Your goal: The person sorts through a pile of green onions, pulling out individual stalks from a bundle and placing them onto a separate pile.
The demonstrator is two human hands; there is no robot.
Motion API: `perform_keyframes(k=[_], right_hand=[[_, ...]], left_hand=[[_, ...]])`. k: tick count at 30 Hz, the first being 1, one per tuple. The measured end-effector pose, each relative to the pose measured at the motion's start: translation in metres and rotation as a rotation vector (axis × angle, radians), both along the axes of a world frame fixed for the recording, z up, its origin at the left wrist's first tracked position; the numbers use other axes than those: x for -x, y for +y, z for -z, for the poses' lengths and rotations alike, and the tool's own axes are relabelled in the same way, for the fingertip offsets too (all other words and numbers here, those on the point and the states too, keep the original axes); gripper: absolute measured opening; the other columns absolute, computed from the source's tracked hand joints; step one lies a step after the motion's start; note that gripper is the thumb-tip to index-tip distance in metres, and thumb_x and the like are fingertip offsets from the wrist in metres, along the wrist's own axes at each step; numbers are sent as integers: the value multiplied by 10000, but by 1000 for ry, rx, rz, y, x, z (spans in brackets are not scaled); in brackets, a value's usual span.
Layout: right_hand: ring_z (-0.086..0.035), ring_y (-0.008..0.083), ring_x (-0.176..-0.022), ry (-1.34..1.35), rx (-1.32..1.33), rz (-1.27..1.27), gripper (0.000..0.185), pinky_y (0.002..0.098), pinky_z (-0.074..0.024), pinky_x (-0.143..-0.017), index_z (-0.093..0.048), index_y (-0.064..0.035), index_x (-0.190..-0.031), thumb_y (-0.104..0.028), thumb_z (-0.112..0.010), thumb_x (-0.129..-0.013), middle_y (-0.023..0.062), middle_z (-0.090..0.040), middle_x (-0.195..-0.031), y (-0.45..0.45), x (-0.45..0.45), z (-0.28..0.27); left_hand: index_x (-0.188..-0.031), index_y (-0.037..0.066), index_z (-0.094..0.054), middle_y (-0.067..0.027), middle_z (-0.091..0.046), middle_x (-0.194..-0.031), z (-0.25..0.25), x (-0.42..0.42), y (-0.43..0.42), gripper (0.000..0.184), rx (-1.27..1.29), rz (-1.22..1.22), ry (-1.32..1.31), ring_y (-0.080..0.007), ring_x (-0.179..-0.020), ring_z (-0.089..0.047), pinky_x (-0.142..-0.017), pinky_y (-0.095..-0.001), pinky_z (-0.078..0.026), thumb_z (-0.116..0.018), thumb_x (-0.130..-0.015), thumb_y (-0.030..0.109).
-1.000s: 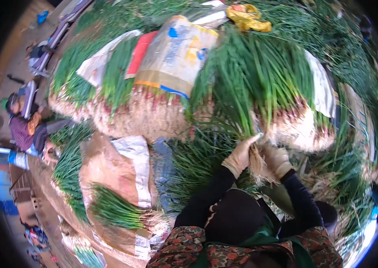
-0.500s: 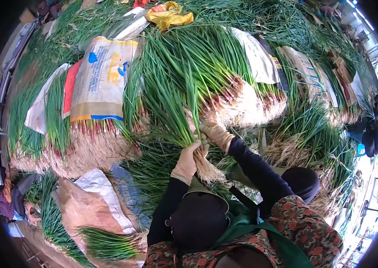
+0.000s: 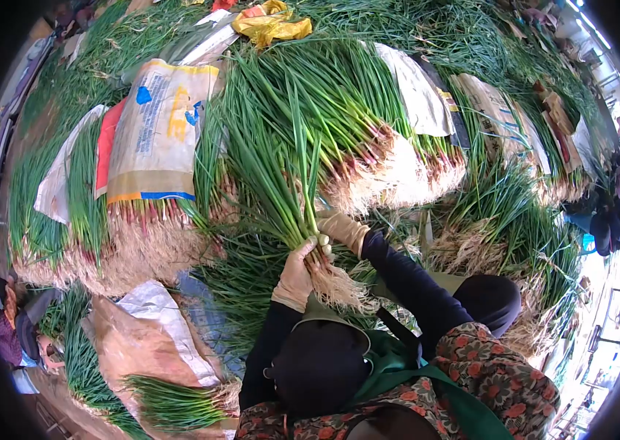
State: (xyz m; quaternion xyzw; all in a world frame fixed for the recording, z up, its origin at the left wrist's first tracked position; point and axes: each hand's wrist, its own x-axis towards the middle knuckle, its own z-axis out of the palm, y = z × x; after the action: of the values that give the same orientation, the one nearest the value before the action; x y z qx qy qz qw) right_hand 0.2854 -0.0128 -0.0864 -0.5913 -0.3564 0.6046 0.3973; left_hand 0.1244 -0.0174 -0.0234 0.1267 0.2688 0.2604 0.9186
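Beyond the left hand (image 3: 296,276) and right hand (image 3: 343,231), a broad row of green onions (image 3: 365,117) — one bunch (image 3: 274,194) held nearer.

Farther off, to the left hand's left, a printed sack (image 3: 152,139) covers more onions. The bunch rises from the left hand, which wraps its lower stems; its leaves lean out over the row, and pale roots (image 3: 340,284) hang just below the fist. The right hand curls against the bunch's right side; whether it pinches a stalk, I can't tell from where I stand. I'd worry that a slack left grip could let outer stalks slip — or a hard squeeze bruise them — and that leaves overlapping the row might snag if tugged.
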Motion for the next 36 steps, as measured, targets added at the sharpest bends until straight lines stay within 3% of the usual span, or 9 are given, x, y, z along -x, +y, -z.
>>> perform_keyframes(k=[5,12,15,18,23,26,27,29,36], right_hand=[[-605,374,-919,-623,51,-230,397,417,-465,-818,-634,7,-983,-338,-542,-810,232,-639,-951,1,4,-44],[-655,312,-695,-1169,108,-830,250,413,-519,-631,-681,-66,-765,-307,-616,-760,166,-658,-753,-48,-8,-10],[-653,278,-762,-1001,337,-1191,208,394,-512,-646,-673,-85,-848,-263,-627,-751,131,-666,-814,-148,-7,45],[-644,281,-745,-844,65,-1137,250,393,-512,-629,-620,-73,-994,-218,-579,-795,128,-660,-853,-130,-23,23],[-639,194,-715,-1381,15,-379,415,296,-496,-544,-442,-86,-1282,-161,-516,-880,97,-625,-977,9,-57,-38],[-614,190,-632,-1773,68,-847,346,335,-497,-538,-498,13,-1187,-189,-504,-907,111,-627,-812,49,-78,8],[-626,181,-635,-1687,227,-507,286,377,-500,-572,-547,-45,-1150,-177,-515,-898,98,-619,-713,55,-52,-28],[-647,207,-682,-1411,136,-460,283,402,-499,-600,-559,-90,-1143,-164,-526,-873,110,-630,-734,37,-32,-75],[-622,346,-778,-762,-280,-762,243,382,-503,-706,-579,-72,-1030,-191,-530,-825,155,-623,-792,-48,-17,-59]], left_hand=[[-826,9,-596,-55,-562,-624,-10,2,-8,182,-160,-147,310,-136,-546,-534,-506,-247,-416,-504,-882,156],[-868,19,-571,-73,-582,-738,-37,15,4,127,-266,-318,248,-143,-581,-533,-485,-247,-422,-491,-872,117],[-903,26,-555,-52,-569,-771,-32,32,15,184,-159,-392,117,-137,-662,-535,-602,-284,-456,-486,-924,196],[-955,45,-539,-17,-533,-767,-24,30,17,177,-6,-383,16,-124,-676,-511,-619,-286,-441,-466,-944,206],[-934,55,-541,-9,-588,-771,-3,18,12,180,48,-267,45,-155,-698,-577,-676,-326,-491,-488,-935,227],[-963,41,-544,-29,-601,-786,-14,6,13,190,163,-293,135,-172,-687,-582,-669,-331,-501,-493,-928,220],[-976,37,-546,-35,-600,-785,-17,0,14,193,222,-325,175,-175,-675,-580,-656,-330,-503,-493,-926,216],[-1057,30,-569,-67,-624,-826,-11,1,15,259,115,-256,150,-171,-635,-579,-633,-312,-516,-491,-922,236],[-1131,6,-585,-88,-643,-914,27,4,7,293,20,-103,211,-176,-673,-598,-634,-301,-519,-489,-908,171]])
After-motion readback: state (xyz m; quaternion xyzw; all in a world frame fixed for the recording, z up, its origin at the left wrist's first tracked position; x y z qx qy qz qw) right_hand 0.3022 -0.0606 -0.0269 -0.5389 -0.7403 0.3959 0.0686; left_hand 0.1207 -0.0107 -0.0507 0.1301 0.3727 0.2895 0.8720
